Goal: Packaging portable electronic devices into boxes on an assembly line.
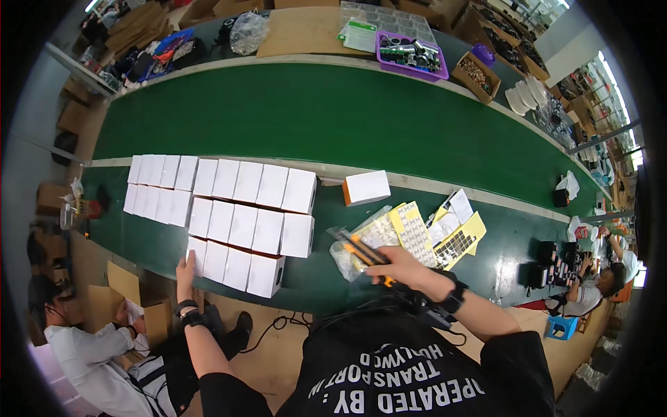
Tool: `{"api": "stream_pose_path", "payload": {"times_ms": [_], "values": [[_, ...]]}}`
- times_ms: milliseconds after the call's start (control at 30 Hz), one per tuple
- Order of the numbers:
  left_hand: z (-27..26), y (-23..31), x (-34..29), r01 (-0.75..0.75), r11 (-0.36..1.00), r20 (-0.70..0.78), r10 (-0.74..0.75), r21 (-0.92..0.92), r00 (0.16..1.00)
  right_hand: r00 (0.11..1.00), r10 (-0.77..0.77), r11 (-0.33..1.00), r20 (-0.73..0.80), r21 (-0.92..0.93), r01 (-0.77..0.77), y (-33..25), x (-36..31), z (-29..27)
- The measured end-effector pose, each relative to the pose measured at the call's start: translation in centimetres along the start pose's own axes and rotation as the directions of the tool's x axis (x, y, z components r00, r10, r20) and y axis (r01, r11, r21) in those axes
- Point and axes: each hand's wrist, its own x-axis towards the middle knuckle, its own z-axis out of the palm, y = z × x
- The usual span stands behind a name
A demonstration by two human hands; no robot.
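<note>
My left hand [185, 270] rests with fingers stretched against the left end of the front row of white boxes [236, 267]; it does not grip one. Several such boxes stand close together in rows on the green table. In my right hand [403, 267] is a black-and-orange handheld tool [365, 250], its far end pointing up and left; its exact kind cannot be made out. Just beyond that hand lie a clear plastic bag [344, 258] and yellow-backed sticker sheets [415, 226]. A single white box with an orange side [367, 187] sits apart, behind the bag.
A green conveyor belt [306, 104] runs behind the table. Past it stand a purple basket of parts [411, 57] and a cardboard tray [476, 76]. At lower left, a person [104, 361] reaches into an open carton [114, 292]. Black items [556, 264] and another person occupy the right end.
</note>
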Motion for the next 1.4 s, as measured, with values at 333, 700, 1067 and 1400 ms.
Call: {"api": "stream_pose_path", "payload": {"times_ms": [333,700,1067,1400], "values": [[2.6,1.2,-11.0,-0.021,1.000,0.471,0.018,0.003,0.882,0.974,-0.225,0.954,0.015,-0.202,0.223,7.2,5.8,6.5],[3.2,3.0,-12.9,0.013,0.999,0.471,0.010,-0.046,0.882,0.884,-0.445,0.871,-0.144,-0.300,0.389,8.6,4.7,6.8],[12.0,17.2,-23.7,-0.966,0.060,0.815,0.526,0.251,0.244,0.801,-0.461,0.884,-0.382,-0.119,0.452,6.2,0.1,3.4],[18.9,20.9,-21.2,-0.990,-0.141,0.874,0.479,-0.013,-0.080,0.546,-0.392,0.762,-0.741,0.071,0.644,4.9,-8.4,-2.3]]}}
